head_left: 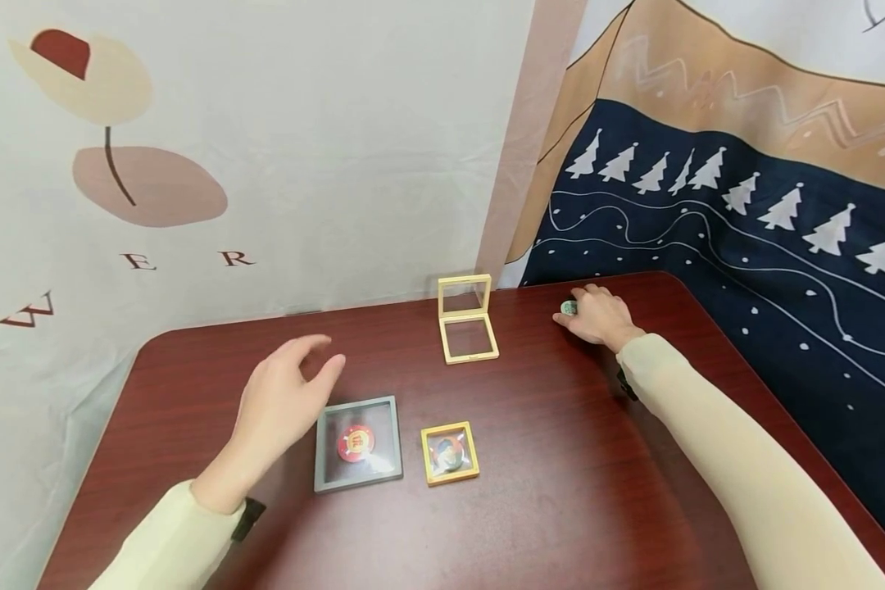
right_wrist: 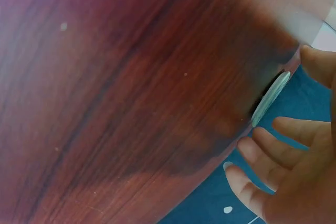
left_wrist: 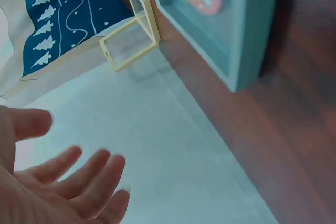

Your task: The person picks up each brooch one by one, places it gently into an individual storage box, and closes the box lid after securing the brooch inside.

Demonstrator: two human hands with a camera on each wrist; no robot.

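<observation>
At the far edge of the worktop [head_left: 560,492], a small round token [head_left: 569,308] is touched by the right hand [head_left: 597,315]; the fingers [right_wrist: 262,153] are spread loosely over it, so the grip is open and nothing is pinched. In the right wrist view the token [right_wrist: 270,98] is seen edge-on, lying on the wood just beside the fingertips. Left of the token, an open yellow case [head_left: 468,321] is stood with its lid upright. Nearer than the open case, a grey case [head_left: 357,443] with a red disc inside is laid flat, and a small yellow case [head_left: 450,452] with a coloured disc is laid just to its right. Above the left edge of the grey case, the left hand [head_left: 283,401] is held off the wood, fingers [left_wrist: 86,174] relaxed and apart, its grip open and holding nothing.
</observation>
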